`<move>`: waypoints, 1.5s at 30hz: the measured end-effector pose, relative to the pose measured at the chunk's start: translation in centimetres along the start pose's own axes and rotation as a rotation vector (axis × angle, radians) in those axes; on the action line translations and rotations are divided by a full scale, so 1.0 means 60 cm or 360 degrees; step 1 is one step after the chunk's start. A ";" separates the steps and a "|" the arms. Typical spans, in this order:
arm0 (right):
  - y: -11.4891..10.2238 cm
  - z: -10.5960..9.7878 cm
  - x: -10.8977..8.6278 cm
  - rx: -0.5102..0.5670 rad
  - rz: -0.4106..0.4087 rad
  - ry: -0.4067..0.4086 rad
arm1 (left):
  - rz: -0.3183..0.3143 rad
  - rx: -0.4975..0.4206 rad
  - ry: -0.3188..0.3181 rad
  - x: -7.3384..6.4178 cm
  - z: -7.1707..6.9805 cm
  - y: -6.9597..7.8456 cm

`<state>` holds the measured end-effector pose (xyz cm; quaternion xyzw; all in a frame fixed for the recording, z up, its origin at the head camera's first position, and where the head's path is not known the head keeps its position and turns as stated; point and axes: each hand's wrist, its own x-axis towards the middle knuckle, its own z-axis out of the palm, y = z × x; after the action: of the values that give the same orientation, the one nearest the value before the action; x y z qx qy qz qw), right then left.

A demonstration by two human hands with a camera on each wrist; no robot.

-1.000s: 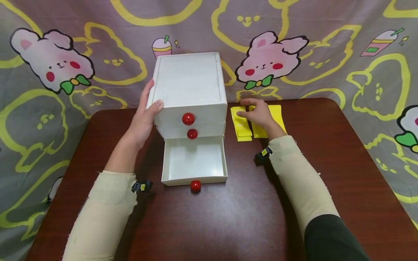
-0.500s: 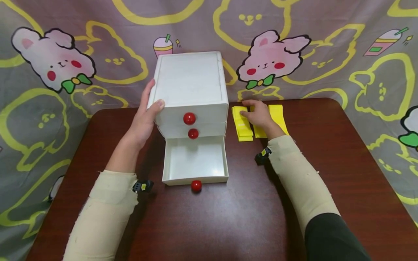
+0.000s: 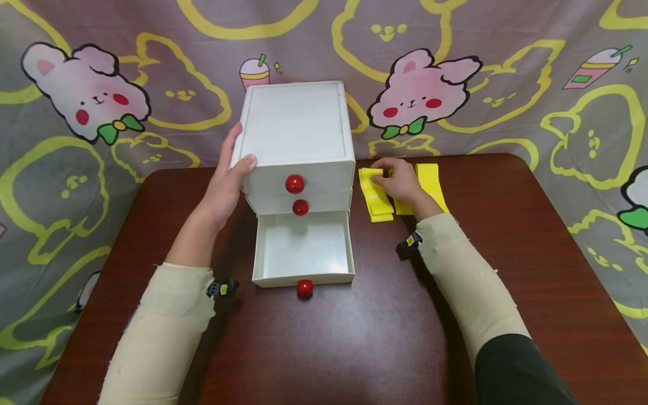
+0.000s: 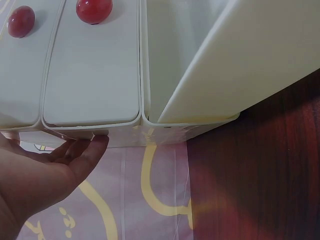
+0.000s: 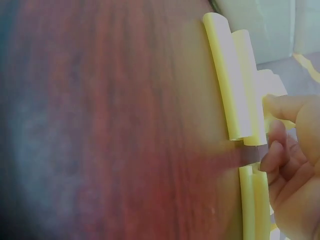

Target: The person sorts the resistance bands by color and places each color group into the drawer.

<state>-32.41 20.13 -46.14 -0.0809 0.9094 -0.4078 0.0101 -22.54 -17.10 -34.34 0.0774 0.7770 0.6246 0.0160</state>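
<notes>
A white drawer cabinet [image 3: 296,124] with red knobs stands at the table's back, its bottom drawer [image 3: 304,247] pulled out and bare inside. My left hand [image 3: 223,183] holds the cabinet's left side, thumb over the top front corner; in the left wrist view its fingertips [image 4: 100,142] touch the side wall. Right of the cabinet lies a folded yellow strip [image 3: 376,197], in soft-looking layers. My right hand [image 3: 402,180] pinches this strip near its upper end. A second folded yellow piece [image 3: 429,180] lies partly under that hand. The right wrist view shows the yellow layers [image 5: 227,80] edge-on.
The dark red-brown table [image 3: 324,349] reaches toward me in front of the drawer. A patterned curtain [image 3: 192,67] hangs close behind and on both sides. A small red knob [image 3: 305,288] sticks out from the open drawer's front.
My right thumb and fingers have closed from a spread pose onto the left yellow strip, which has shifted slightly toward me. My left hand stays on the cabinet.
</notes>
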 end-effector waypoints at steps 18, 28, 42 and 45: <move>-0.025 -0.025 -0.049 0.0007 -0.0168 0.0200 | 0.0002 0.0013 0.0000 -0.002 0.002 0.001; -0.051 -0.042 -0.090 0.0090 -0.0233 0.0347 | 0.0011 0.0025 -0.0011 -0.002 0.001 0.002; -0.094 -0.074 -0.146 0.0267 -0.0309 0.0522 | -0.0004 0.0013 -0.0014 -0.001 0.001 0.003; -0.104 -0.082 -0.158 0.0318 -0.0324 0.0547 | -0.0009 0.0002 -0.0013 -0.001 0.002 0.003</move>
<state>-22.63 21.15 -38.66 -0.1002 0.8399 -0.5026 -0.1784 -22.47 -16.97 -34.21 0.0779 0.7775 0.6237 0.0208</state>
